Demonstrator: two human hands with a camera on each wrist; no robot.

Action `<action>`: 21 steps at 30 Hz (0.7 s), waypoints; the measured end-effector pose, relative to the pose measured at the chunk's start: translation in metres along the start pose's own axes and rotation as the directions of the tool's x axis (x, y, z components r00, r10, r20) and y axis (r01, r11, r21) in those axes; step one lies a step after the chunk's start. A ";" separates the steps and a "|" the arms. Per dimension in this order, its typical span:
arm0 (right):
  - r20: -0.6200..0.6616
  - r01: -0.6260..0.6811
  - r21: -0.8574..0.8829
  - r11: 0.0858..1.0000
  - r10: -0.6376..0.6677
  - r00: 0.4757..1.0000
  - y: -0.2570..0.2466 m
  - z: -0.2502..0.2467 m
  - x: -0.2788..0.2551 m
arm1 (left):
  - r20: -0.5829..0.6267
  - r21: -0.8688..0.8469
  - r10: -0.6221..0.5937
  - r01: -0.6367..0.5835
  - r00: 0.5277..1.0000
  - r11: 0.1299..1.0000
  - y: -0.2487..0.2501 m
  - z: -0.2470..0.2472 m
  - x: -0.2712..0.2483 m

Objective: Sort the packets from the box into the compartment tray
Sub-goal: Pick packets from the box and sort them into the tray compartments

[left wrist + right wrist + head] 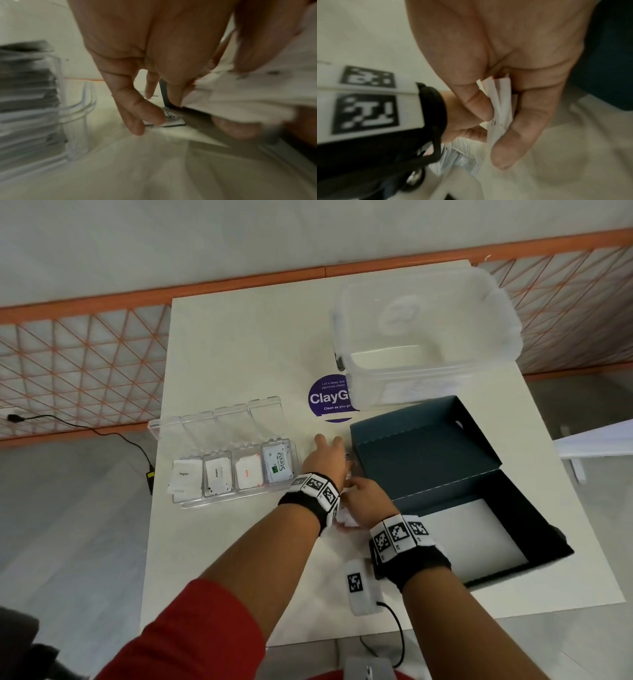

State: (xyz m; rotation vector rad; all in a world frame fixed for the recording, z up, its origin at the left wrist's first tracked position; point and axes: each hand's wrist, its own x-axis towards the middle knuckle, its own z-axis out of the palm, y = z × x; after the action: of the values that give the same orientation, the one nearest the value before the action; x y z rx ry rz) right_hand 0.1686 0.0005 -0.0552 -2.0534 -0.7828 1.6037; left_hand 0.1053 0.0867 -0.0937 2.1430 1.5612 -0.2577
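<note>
The clear compartment tray [222,498] stands at the table's left, with Sugar, Pepper, Salt and Stevia packets [279,465] in its four front cells. The dark box [534,501] lies open on the right. Between them my left hand [325,455] reaches forward with straight fingers. In the left wrist view its fingertips [137,128] rest on a flat packet [171,117] on the table, seen in the head view beside the box corner [347,458]. Behind it my right hand [363,501] pinches a bundle of white packets [502,105] between thumb and fingers.
A clear plastic tub [428,337] stands at the back right, partly over a purple round sticker [329,398]. A white marker block with a cable [363,587] lies near the table's front edge. An orange mesh fence runs behind the table.
</note>
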 end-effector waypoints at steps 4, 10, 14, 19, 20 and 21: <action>-0.044 -0.033 -0.056 0.998 0.031 0.999 -0.001 0.005 0.009 | -0.013 0.038 -0.027 0.027 1.000 0.999 0.007 0.001 0.010; 0.003 -0.019 -0.017 1.000 0.019 1.000 0.005 -0.002 0.012 | 0.078 -0.042 0.001 0.002 0.997 0.999 0.004 -0.008 0.009; 0.038 -0.093 0.211 0.973 0.087 0.995 0.000 0.000 0.015 | 0.007 -0.173 0.004 -0.003 1.000 0.985 -0.005 -0.037 -0.007; 0.113 -0.060 0.290 0.955 0.028 0.993 -0.018 0.007 0.008 | -0.146 -0.576 -0.148 0.038 0.978 0.817 -0.056 -0.089 -0.033; 0.116 -0.046 0.286 0.957 0.014 0.993 -0.021 0.009 0.009 | -0.142 -0.631 -0.183 0.054 0.973 0.774 -0.068 -0.095 -0.037; 0.124 -0.032 0.280 0.960 -0.003 0.992 -0.025 0.012 0.009 | -0.139 -0.661 -0.210 0.067 0.968 0.748 -0.078 -0.099 -0.040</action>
State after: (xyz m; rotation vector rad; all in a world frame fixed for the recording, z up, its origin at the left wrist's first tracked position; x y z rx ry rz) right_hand 0.1545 0.0247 -0.0490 -1.7770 -0.5434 1.7519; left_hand 0.0068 0.1190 -0.0119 1.5282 1.6106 0.4321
